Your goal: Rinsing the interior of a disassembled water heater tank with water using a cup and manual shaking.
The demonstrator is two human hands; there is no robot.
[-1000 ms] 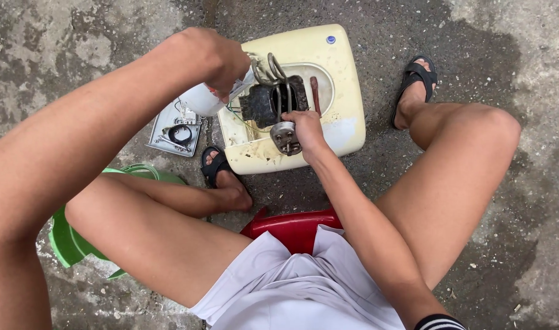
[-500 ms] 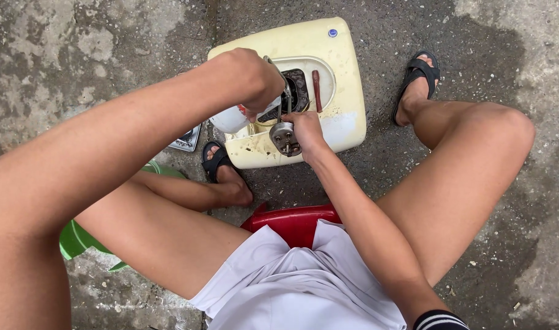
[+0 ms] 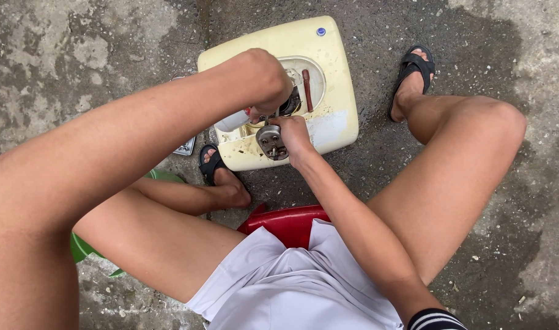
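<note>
Cream-yellow appliance housing (image 3: 328, 110) lies open-side up on the concrete floor (image 3: 96, 43), where the left hand (image 3: 264, 82), shifted rightward since a second ago, now clenches a white part (image 3: 233, 121) over the opening while the right hand (image 3: 292, 137) grips a round metal fitting (image 3: 270, 142).

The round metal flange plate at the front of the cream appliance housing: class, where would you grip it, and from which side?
Probably by the rim of the metal flange plate, from the near right, where the right hand already holds it; its studded face looks awkward to pinch, and the left hand crowds the far side.
</note>
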